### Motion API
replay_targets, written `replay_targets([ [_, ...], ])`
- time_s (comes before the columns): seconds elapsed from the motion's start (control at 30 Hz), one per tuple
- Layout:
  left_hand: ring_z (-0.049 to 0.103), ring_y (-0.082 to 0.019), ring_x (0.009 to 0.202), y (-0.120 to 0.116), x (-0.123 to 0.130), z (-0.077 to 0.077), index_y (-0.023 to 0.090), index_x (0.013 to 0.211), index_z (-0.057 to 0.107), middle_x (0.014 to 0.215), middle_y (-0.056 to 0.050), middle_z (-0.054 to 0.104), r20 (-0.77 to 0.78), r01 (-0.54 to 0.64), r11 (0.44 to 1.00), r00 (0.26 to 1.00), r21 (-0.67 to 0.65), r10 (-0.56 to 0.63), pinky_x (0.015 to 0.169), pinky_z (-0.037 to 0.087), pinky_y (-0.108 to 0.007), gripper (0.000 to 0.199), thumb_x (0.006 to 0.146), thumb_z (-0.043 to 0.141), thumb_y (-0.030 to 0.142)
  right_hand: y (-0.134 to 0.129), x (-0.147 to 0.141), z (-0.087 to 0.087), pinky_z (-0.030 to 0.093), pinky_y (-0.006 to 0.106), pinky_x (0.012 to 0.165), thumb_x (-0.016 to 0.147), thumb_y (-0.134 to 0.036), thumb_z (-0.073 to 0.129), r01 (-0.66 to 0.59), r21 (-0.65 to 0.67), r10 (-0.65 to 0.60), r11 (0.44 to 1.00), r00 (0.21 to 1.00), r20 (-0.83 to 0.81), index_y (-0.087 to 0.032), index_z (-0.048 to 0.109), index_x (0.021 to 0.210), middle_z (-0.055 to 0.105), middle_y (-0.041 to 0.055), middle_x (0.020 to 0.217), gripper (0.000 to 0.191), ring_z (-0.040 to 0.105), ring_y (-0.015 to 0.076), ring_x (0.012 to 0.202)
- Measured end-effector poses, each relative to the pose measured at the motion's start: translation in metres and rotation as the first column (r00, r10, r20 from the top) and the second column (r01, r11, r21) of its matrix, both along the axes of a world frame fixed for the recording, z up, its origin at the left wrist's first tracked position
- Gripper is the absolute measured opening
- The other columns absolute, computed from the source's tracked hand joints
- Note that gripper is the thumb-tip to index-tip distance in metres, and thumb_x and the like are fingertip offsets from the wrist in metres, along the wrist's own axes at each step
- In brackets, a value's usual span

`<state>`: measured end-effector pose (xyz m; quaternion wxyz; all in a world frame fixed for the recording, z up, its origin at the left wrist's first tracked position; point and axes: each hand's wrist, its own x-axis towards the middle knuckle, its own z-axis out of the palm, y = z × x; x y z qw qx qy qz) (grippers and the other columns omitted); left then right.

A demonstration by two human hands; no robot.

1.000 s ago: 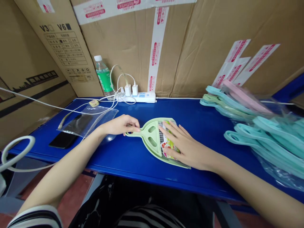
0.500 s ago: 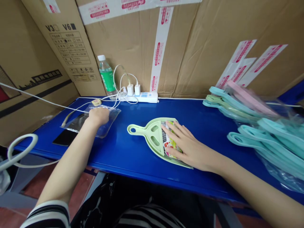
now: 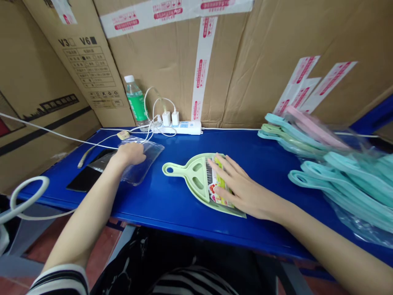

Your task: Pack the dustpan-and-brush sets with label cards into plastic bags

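Note:
A pale green dustpan (image 3: 196, 180) lies on the blue table, its looped handle pointing left. Set into it is a matching small brush (image 3: 209, 174) with grey bristles, and a printed card (image 3: 217, 189) covers part of them. My right hand (image 3: 238, 184) rests flat on the card with its fingers spread. Over at the left, my left hand (image 3: 131, 155) is closed on a clear plastic bag (image 3: 143, 168), which lies partly over a flat black item (image 3: 84, 176).
A power strip (image 3: 192, 128) with chargers and cables runs along the back, beside a green-labelled bottle (image 3: 136, 100). Bagged turquoise dustpan sets (image 3: 346, 176) and a pink one (image 3: 313, 125) are piled at right. Cardboard boxes (image 3: 172, 61) wall the rear.
My left hand has moved slightly right and nearer, drawing the plastic bag off part of the black item. My right hand stays on the card. The view has shifted slightly.

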<state>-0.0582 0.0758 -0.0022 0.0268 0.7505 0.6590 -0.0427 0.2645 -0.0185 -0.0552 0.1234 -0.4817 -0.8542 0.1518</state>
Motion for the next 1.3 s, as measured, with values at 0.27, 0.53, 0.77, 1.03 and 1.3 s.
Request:
replay_targets([
  [0.27, 0.059, -0.015, 0.057, -0.021, 0.043, 0.004, 0.02, 0.065, 0.048, 0.06, 0.001, 0.064, 0.116, 0.187, 0.97, 0.978, -0.152, -0.171, 0.054, 0.04, -0.023, 0.007, 0.07, 0.048, 0.014, 0.012, 0.005, 0.007, 0.026, 0.052, 0.115, 0.089, -0.062, 0.035, 0.169, -0.278, -0.274, 0.946, 0.876, -0.397, -0.013, 0.008, 0.156, 0.012, 0.0165, 0.162, 0.088, 0.019, 0.0331, 0.145],
  [0.53, 0.055, -0.013, 0.053, -0.026, 0.043, 0.004, 0.02, 0.073, 0.047, 0.061, 0.003, 0.056, 0.418, 0.312, 0.935, 0.882, -0.168, -0.219, 0.055, 0.039, -0.024, 0.008, 0.081, 0.045, 0.02, 0.024, 0.017, 0.002, 0.034, 0.048, 0.112, 0.089, -0.049, 0.044, 0.147, -0.416, -0.392, 0.897, 0.699, -0.599, -0.021, 0.022, 0.153, 0.038, 0.0186, 0.153, 0.073, 0.026, 0.0294, 0.144],
  [0.77, 0.057, -0.017, 0.077, -0.034, 0.055, -0.006, 0.017, 0.086, 0.057, 0.084, -0.003, 0.063, 0.465, 0.647, 0.761, 0.66, 0.048, -0.59, 0.07, 0.041, -0.028, 0.036, 0.09, 0.047, 0.052, 0.022, 0.008, 0.01, 0.027, 0.044, 0.116, 0.082, -0.035, 0.054, 0.144, -0.551, -0.539, 0.822, 0.506, -0.673, -0.018, 0.032, 0.146, 0.041, 0.0195, 0.151, 0.07, 0.027, 0.0256, 0.144],
  [1.03, 0.051, -0.013, 0.062, -0.03, 0.055, -0.016, 0.017, 0.087, 0.055, 0.071, 0.003, 0.057, 0.542, 0.704, 0.71, 0.604, -0.018, -0.585, 0.059, 0.035, -0.024, 0.038, 0.086, 0.058, 0.055, 0.022, 0.002, 0.012, 0.031, 0.04, 0.115, 0.075, -0.019, 0.061, 0.123, -0.655, -0.661, 0.746, 0.261, -0.704, -0.022, 0.048, 0.13, 0.055, 0.0152, 0.138, 0.057, 0.041, 0.0233, 0.137],
  [1.3, 0.054, -0.016, 0.074, -0.023, 0.049, -0.011, 0.017, 0.088, 0.055, 0.082, -0.001, 0.059, 0.555, 0.664, 0.745, 0.596, 0.066, -0.58, 0.069, 0.041, -0.027, 0.03, 0.087, 0.058, 0.046, 0.016, -0.011, 0.026, 0.045, 0.037, 0.105, 0.087, -0.013, 0.053, 0.085, -0.76, -0.751, 0.644, 0.257, -0.608, -0.016, 0.031, 0.149, 0.064, 0.0152, 0.127, 0.066, 0.061, 0.0212, 0.118],
])
